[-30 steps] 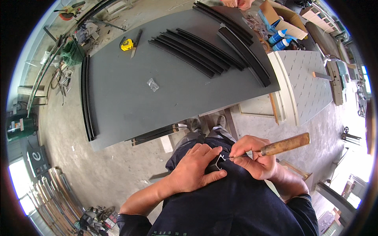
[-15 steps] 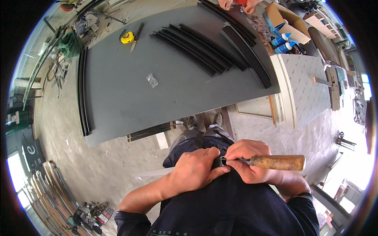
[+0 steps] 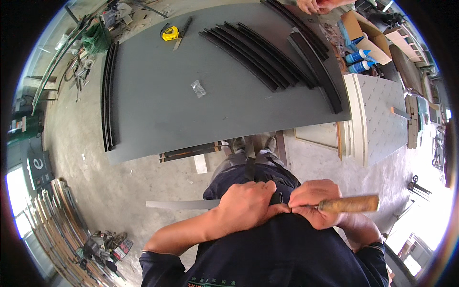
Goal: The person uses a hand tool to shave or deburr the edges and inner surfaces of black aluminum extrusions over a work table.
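My left hand (image 3: pixel 246 203) is closed round a long flat grey-white strip (image 3: pixel 181 204), which sticks out to the left of the wrist. Close against my dark shirt, my right hand (image 3: pixel 315 203) pinches the thin shaft of a wooden-handled tool (image 3: pixel 349 204). Its handle points to the right, past the fingers; the kind of tip cannot be made out. Both hands nearly meet in front of my belly. Between them shows a small dark end piece with a pale edge (image 3: pixel 281 197), partly hidden by the fingers.
Ahead stands a grey-topped table (image 3: pixel 158 105) with black profiles (image 3: pixel 253 55), a yellow tape measure (image 3: pixel 170 33), a knife (image 3: pixel 181 34) and a small clear bag (image 3: pixel 198 89). Another person's hands (image 3: pixel 318 5) are at its far edge. Stacked panels (image 3: pixel 382 110) stand right; long bars (image 3: pixel 57 225) lean left.
The view has shifted, so the table sits further right and up. More of the strip shows left of my left hand. The tool has tilted slightly; both hands keep their hold.
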